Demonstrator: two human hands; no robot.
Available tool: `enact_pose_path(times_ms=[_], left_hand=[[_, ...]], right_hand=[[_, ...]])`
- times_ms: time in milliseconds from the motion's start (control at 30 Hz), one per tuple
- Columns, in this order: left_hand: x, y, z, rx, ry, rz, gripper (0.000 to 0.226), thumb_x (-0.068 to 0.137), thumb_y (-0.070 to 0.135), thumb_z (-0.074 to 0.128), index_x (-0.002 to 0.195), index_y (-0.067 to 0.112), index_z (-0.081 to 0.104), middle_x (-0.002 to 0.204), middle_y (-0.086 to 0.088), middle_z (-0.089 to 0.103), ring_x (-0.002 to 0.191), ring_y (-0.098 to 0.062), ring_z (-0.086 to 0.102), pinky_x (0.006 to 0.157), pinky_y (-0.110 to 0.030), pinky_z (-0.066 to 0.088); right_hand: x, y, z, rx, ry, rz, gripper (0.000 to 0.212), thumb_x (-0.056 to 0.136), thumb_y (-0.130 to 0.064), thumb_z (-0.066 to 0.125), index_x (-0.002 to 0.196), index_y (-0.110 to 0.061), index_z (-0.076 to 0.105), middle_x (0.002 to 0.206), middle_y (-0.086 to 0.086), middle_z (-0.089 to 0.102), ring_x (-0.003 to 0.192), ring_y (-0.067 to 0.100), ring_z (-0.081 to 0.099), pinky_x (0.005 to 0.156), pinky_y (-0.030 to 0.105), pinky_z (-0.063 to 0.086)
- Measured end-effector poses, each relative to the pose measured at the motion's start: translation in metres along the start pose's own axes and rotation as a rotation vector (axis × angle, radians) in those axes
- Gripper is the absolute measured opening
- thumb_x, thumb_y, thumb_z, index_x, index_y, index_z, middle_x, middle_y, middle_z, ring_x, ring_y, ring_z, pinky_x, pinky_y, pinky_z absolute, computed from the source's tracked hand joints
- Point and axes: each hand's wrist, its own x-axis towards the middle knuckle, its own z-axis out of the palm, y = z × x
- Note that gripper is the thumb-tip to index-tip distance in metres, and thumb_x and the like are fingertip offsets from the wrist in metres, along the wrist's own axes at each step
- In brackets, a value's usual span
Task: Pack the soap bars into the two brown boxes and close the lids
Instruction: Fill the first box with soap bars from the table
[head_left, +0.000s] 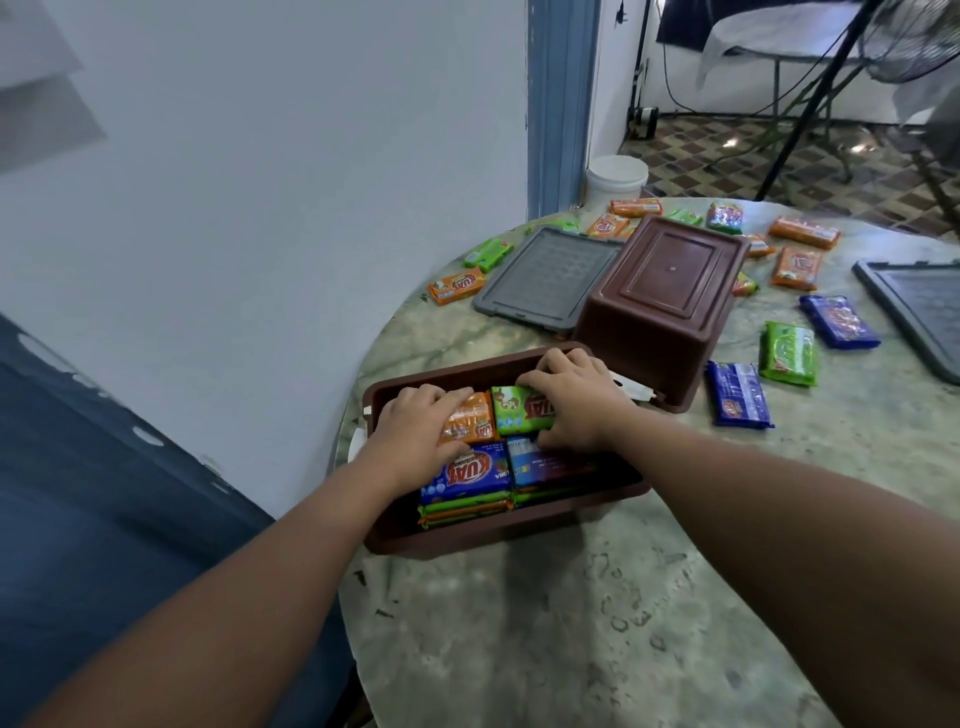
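A brown box (467, 535) stands open at the table's near left edge, stacked with wrapped soap bars. My left hand (415, 426) grips an orange soap bar (470, 418) on the top layer. Beside it, my right hand (571, 402) grips a green soap bar (511, 415). Two blue bars (467, 473) lie in front of them in the box. A second brown box (670, 291) sits upside down behind. One grey lid (550, 275) lies to its left, another grey lid (919, 306) at the right edge. Several loose bars lie around, such as a blue bar (740, 395) and a green bar (787, 353).
The round marbled table (597, 597) stands against a white wall on the left. A white bucket (616, 179) stands on the floor behind the table. Stands, cables and a fan crowd the tiled floor at the far right.
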Motion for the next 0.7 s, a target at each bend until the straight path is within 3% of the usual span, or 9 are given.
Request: enact_pose_path(times_ms=[167, 267, 467, 533, 600, 667, 700], left_hand=[[-0.002, -0.002, 0.001, -0.085, 0.013, 0.012, 0.056, 0.093, 0.045, 0.066, 0.145, 0.032, 0.051, 0.138, 0.008, 0.044, 0.126, -0.012, 0.036, 0.109, -0.038, 0.039], [-0.003, -0.001, 0.002, -0.093, 0.030, 0.012, 0.053, 0.094, 0.043, 0.067, 0.144, 0.030, 0.054, 0.134, 0.010, 0.049, 0.122, -0.009, 0.037, 0.105, -0.031, 0.039], [-0.002, 0.004, 0.002, -0.082, 0.033, -0.025, 0.055, 0.093, 0.049, 0.064, 0.145, 0.034, 0.052, 0.136, 0.011, 0.049, 0.124, -0.008, 0.038, 0.107, -0.037, 0.043], [-0.007, 0.005, -0.002, -0.085, 0.077, -0.050, 0.060, 0.091, 0.056, 0.063, 0.146, 0.033, 0.050, 0.133, 0.010, 0.049, 0.124, -0.010, 0.040, 0.104, -0.036, 0.045], [-0.013, 0.004, -0.008, -0.004, 0.254, -0.126, 0.062, 0.090, 0.061, 0.060, 0.143, 0.029, 0.050, 0.128, 0.004, 0.051, 0.120, -0.016, 0.043, 0.098, -0.035, 0.046], [-0.017, 0.003, -0.016, 0.127, 0.381, -0.293, 0.062, 0.090, 0.058, 0.061, 0.137, 0.019, 0.049, 0.127, -0.008, 0.050, 0.117, -0.026, 0.045, 0.094, -0.039, 0.047], [-0.018, 0.002, -0.018, 0.149, 0.363, -0.404, 0.065, 0.090, 0.057, 0.061, 0.136, 0.014, 0.045, 0.129, -0.013, 0.047, 0.118, -0.031, 0.044, 0.094, -0.042, 0.046]], right_hand=[[0.002, -0.002, 0.001, -0.024, -0.024, -0.005, 0.081, 0.078, -0.058, 0.071, 0.150, -0.039, 0.041, 0.139, -0.005, 0.042, 0.128, 0.023, 0.037, 0.114, 0.044, 0.029], [0.001, -0.001, 0.003, -0.006, -0.006, 0.003, 0.081, 0.078, -0.056, 0.071, 0.151, -0.040, 0.039, 0.138, -0.005, 0.043, 0.129, 0.022, 0.037, 0.114, 0.043, 0.029], [-0.002, -0.002, 0.001, 0.070, 0.087, 0.039, 0.083, 0.077, -0.052, 0.072, 0.151, -0.038, 0.036, 0.141, -0.002, 0.042, 0.132, 0.025, 0.035, 0.113, 0.042, 0.029], [-0.007, -0.003, -0.002, 0.148, 0.177, 0.096, 0.077, 0.079, -0.055, 0.069, 0.147, -0.034, 0.040, 0.137, 0.000, 0.041, 0.127, 0.026, 0.035, 0.109, 0.042, 0.032], [-0.012, -0.004, -0.003, 0.200, 0.343, 0.210, 0.066, 0.084, -0.052, 0.065, 0.142, -0.028, 0.043, 0.131, 0.003, 0.041, 0.119, 0.026, 0.039, 0.104, 0.043, 0.039], [-0.014, -0.003, -0.003, 0.275, 0.431, 0.397, 0.061, 0.087, -0.046, 0.065, 0.138, -0.022, 0.042, 0.129, 0.007, 0.041, 0.117, 0.029, 0.042, 0.099, 0.045, 0.044], [-0.014, -0.001, -0.004, 0.333, 0.395, 0.487, 0.059, 0.089, -0.043, 0.065, 0.137, -0.019, 0.041, 0.130, 0.010, 0.041, 0.117, 0.032, 0.045, 0.096, 0.047, 0.046]])
